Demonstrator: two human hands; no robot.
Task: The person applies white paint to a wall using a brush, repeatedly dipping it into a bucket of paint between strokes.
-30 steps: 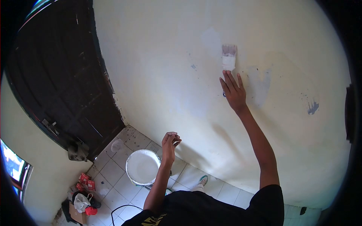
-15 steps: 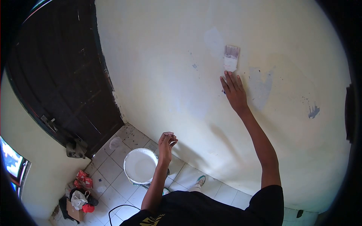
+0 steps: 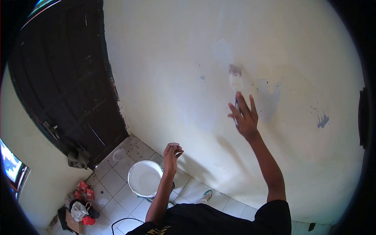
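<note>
A paintbrush [image 3: 235,80] with pale, paint-coated bristles lies against the cream wall [image 3: 164,98]. My right hand [image 3: 246,117] grips its handle, fingers stretched up along it, some of them apart. Bluish-grey patches [image 3: 268,100] mark the wall to the right of the brush. Lower down, my left hand [image 3: 172,154] is raised near the wall with its fingers curled; whether anything is inside them is hidden. Just below and left of that hand stands a round white bucket [image 3: 130,178] on the floor, partly covered by my left forearm, with white paint inside.
A dark wooden door [image 3: 62,78] fills the left side. Red packets [image 3: 85,192] and a pile of bags with a cardboard box [image 3: 73,223] lie on the white floor tiles [image 3: 113,182]. A black cable [image 3: 125,214] curves near my body. A dark smudge [image 3: 323,121] marks the wall at right.
My right hand and the paintbrush have moved down the wall, and the brush is slightly blurred. My left hand keeps its curled pose, a little lower in view.
</note>
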